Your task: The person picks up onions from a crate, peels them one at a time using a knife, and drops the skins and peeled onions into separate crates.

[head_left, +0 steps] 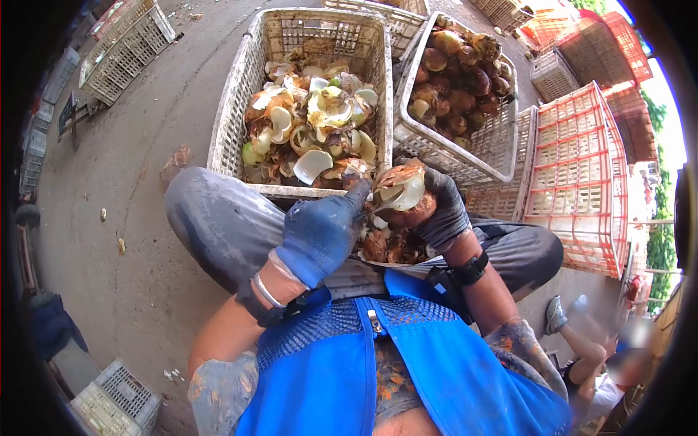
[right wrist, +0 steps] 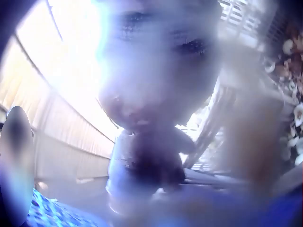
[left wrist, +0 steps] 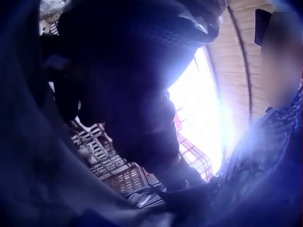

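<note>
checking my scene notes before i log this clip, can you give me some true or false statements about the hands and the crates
1. The right hand, in a dark glove, holds a partly peeled brown bulb. True.
2. The left hand wears a red glove. False: its glove is blue.
3. The white crate straight ahead of the knees holds husk peelings. True.
4. The neighbouring white crate to its right is empty. False: it holds whole brown bulbs.
5. The red crates stand on the person's left. False: they stand on the right, beyond the right knee.
</note>
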A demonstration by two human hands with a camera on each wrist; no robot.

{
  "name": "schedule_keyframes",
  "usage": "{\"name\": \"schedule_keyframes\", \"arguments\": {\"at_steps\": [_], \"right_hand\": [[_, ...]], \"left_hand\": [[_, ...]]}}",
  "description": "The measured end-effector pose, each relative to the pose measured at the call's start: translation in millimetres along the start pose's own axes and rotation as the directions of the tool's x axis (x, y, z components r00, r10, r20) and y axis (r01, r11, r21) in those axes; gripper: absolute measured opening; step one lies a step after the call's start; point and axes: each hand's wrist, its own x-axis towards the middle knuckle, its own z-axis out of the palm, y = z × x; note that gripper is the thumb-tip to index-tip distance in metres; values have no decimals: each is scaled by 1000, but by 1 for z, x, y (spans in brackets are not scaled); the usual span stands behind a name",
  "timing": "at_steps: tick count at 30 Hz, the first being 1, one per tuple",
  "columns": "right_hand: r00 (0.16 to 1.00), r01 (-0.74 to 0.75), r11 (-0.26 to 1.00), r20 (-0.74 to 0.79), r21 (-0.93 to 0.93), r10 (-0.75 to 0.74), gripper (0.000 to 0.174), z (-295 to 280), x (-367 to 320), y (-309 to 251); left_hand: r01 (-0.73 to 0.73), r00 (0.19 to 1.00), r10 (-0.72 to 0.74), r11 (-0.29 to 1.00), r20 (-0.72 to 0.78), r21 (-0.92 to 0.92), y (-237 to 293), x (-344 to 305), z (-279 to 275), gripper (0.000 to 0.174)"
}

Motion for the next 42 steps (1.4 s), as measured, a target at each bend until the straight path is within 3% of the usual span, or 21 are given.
{"name": "schedule_keyframes", "arguments": {"at_steps": [3,4,8,10,15,17,21,23,24,25,27,28,29,31,32,33,35,37,40,41,42], "right_hand": [[999,-34,999,-21,-34,34,55,5,-4,-5],[996,38,960,-64,-277,-58,54,3,-3,-3],[994,27,880,-80,-473,-73,52,2,-6,-6],[996,-52,996,-78,-79,46,52,8,-4,-9],[973,-220,973,-56,78,224,55,3,-3,-15],[960,-272,951,-29,149,279,56,2,-4,-19],[985,-165,982,-35,89,169,55,-1,-2,-18],[986,-50,991,-152,122,68,55,-2,-1,-11],[990,-29,990,-133,138,48,55,-9,2,-7],[990,-29,989,-133,143,48,55,-15,4,-5],[995,-95,977,24,193,92,57,-20,8,-2],[996,-71,967,-42,246,84,61,-14,8,5],[992,-94,967,-61,238,111,66,-14,6,5],[995,12,977,-97,215,9,67,-19,13,13],[995,16,976,-98,216,5,67,-19,15,15],[983,91,991,-167,101,-74,70,-16,17,17],[957,167,986,-237,-19,-166,74,-13,14,12],[992,124,985,-35,120,-121,75,-5,8,2],[987,138,981,67,136,-148,77,-6,3,-5],[986,139,981,69,134,-149,77,-6,3,-6],[979,127,970,134,208,-156,76,-6,3,-6]], "left_hand": [[-107,994,107,994,8,32,-9,-2,3,69],[-103,995,103,994,7,31,-9,-1,2,69],[-122,992,117,979,41,161,-4,6,-3,59],[-116,993,109,972,47,203,-5,8,-1,55],[-289,954,299,928,-7,237,-30,30,11,34],[-305,951,310,925,13,225,-30,36,12,34],[-192,977,205,968,-66,164,-16,39,22,49],[10,993,-19,997,-115,-82,-9,31,37,53],[168,985,-164,978,44,-122,-3,32,33,56],[169,985,-164,978,47,-119,-1,29,38,56],[205,976,-215,951,-19,-230,0,25,49,44],[338,941,-333,907,64,-252,3,29,52,34],[344,939,-337,906,70,-247,0,32,55,34],[682,722,-622,714,304,-160,-12,41,65,30],[606,784,-563,785,262,-127,-17,38,72,31],[597,791,-553,792,264,-127,-17,38,65,31],[652,757,-606,674,245,-346,-13,33,47,33],[630,763,-607,619,225,-469,-16,29,34,31],[639,732,-584,408,352,-652,-5,27,-5,42],[636,734,-583,409,349,-654,-6,20,3,42],[486,826,-512,435,236,-757,-2,19,10,51]]}}
